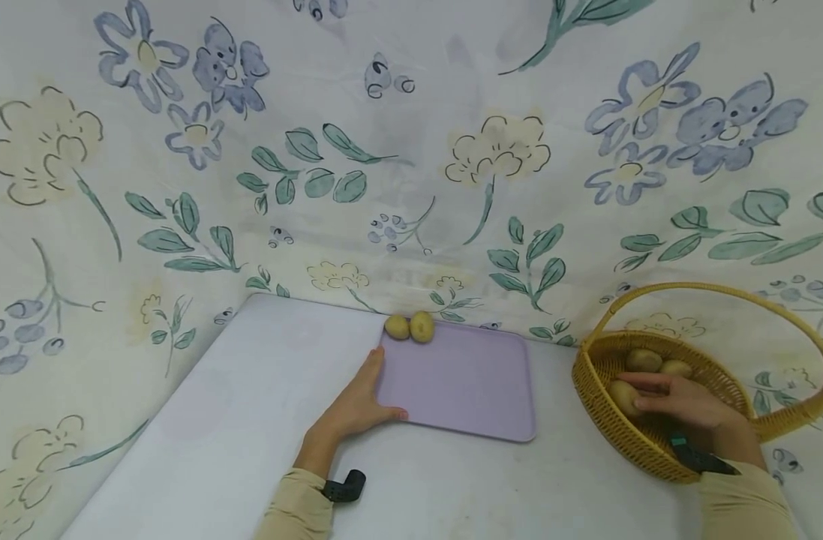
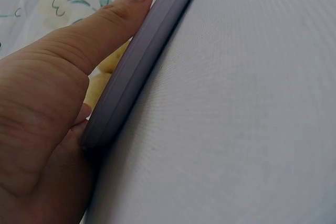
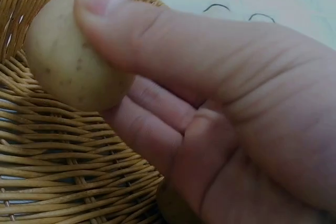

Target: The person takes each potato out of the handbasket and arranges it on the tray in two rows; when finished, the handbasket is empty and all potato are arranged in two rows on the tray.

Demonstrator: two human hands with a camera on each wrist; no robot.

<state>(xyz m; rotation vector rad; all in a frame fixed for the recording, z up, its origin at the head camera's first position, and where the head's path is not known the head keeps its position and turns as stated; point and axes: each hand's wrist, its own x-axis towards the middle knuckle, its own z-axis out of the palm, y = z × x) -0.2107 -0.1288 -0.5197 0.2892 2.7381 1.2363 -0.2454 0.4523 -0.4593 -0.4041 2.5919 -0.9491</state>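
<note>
My right hand (image 1: pixel 684 401) is inside a wicker basket (image 1: pixel 590 386) and pinches a potato (image 1: pixel 625 398) between thumb and fingers. In the right wrist view, the thumb presses on the speckled potato (image 3: pixel 68 51), with fingers behind it. Two more potatoes lie deeper in the basket, one of them darker (image 1: pixel 644 361). At the near left corner of a lilac tray (image 1: pixel 458 382), my left hand (image 1: pixel 357 405) is spread, thumb on the front rim and fingers along the left side. The left wrist view shows that thumb straight along the tray's edge (image 2: pixel 136 66).
Two potatoes, one at the corner (image 1: pixel 397 327) and one beside it (image 1: pixel 422 327), sit at the tray's far left. The tray lies on a white table (image 1: pixel 249 397). Floral cloth (image 1: pixel 411 150) rises behind it. The basket's tall handle (image 1: pixel 715 286) arches above its opening.
</note>
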